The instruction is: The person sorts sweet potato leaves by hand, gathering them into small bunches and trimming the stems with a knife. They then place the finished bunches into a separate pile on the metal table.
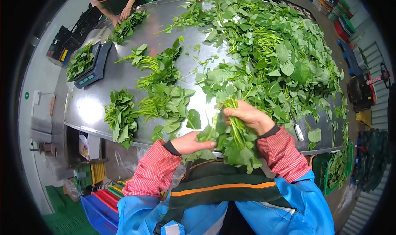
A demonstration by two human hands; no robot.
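My right hand (247, 114) is wrapped round the stems of a bunch of leafy greens (237, 142), held over the table's near edge with its leaves hanging down. Just left of the bunch, my left hand (194, 143) has its thumb against some leaves; its fingers are partly hidden by them. A large heap of greens (284, 57) spreads over the right half of the metal table (86, 105). Smaller bunches (165, 103) lie left of the heap, and one more bunch (121, 117) rests near the front left.
A blue scale (94, 70) with greens on it stands at the left. Beyond it, a co-worker's hands (121, 18) touch another bunch. A white-handled knife (298, 132) lies near the heap. Below the table are a green crate (350, 160) and blue crates (99, 214).
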